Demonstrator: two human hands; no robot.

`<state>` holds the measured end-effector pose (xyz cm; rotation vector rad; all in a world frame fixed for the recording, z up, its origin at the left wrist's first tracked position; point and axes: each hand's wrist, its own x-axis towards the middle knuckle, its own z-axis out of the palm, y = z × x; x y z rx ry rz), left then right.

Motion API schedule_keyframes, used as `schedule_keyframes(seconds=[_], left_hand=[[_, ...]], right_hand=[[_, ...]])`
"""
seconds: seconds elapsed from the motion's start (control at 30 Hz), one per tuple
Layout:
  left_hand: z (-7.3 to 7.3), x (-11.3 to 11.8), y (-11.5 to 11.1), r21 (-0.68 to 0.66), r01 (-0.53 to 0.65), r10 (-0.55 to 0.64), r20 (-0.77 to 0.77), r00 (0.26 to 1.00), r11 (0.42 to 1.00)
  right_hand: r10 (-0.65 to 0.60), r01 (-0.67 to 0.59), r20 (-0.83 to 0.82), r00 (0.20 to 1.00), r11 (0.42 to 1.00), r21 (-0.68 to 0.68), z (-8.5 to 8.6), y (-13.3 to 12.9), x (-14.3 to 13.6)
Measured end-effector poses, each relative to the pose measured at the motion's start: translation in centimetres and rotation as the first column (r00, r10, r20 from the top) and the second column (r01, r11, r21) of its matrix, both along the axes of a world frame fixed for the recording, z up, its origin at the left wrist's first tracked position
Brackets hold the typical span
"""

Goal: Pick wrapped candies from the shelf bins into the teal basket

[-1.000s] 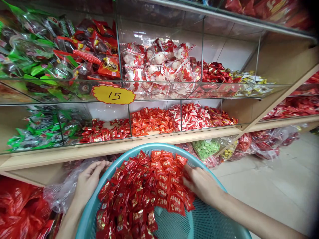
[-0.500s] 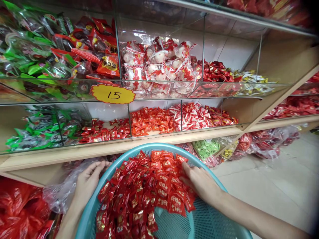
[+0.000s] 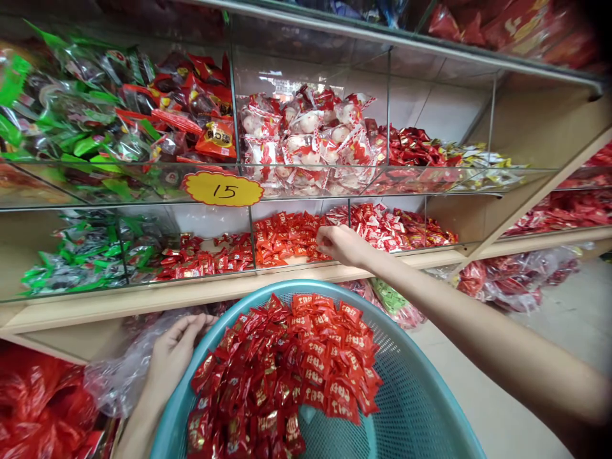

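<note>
Packets in orange-red wrappers [image 3: 287, 239] lie at nine o'clock from the fingers of the right hand [image 3: 347, 245], close beside them in the low shelf compartment. They are jumbled, with no shared long axis, and the right hand is much the nearer. Its fingers curl inward at the compartment's front (whether they pinch anything, I cannot tell). Red-and-white packets [image 3: 382, 223] fill the next compartment, at about two o'clock from that hand.

Below, toward seven o'clock, sits the teal basket [image 3: 411, 389], partly filled: lettered bright-red packets [image 3: 315, 363] toward its twelve-to-two side, darker gold-marked packets [image 3: 248, 382] toward nine, bare mesh toward four. The left hand [image 3: 176, 344] is at the basket's ten o'clock, just outside the rim, fingers bent and partly hidden; its hold, if any, cannot be told. Clear plastic [image 3: 112, 379] lies at eight o'clock from it.
</note>
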<state>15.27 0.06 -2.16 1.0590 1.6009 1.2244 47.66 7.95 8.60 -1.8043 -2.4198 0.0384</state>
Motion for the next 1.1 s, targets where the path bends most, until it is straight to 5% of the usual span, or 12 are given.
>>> schedule_keyframes(seconds=[0.13,0.47,0.93,1.1], left_hand=[[0.5,0.3,0.0,-0.019,-0.016,0.016,0.027,1.0,1.0],[0.3,0.2,0.0,-0.007,0.003,-0.002,0.024,1.0,1.0],[0.0,0.0,0.0,-0.002,0.008,-0.008,0.039,0.999,1.0],[0.0,0.1,0.1,-0.007,-0.002,0.002,0.003,1.0,1.0]], right_hand=[[0.015,0.018,0.117,0.993,0.961,-0.275,-1.2,3.8,-0.9],[-0.01,0.067,0.147,0.989,0.917,-0.392,-1.5,4.5,-1.9],[-0.027,-0.073,-0.191,0.981,0.864,-0.498,-2.1,4.7,-0.4],[-0.023,-0.157,-0.476,0.879,0.929,-0.335,-1.2,3.6,0.2]])
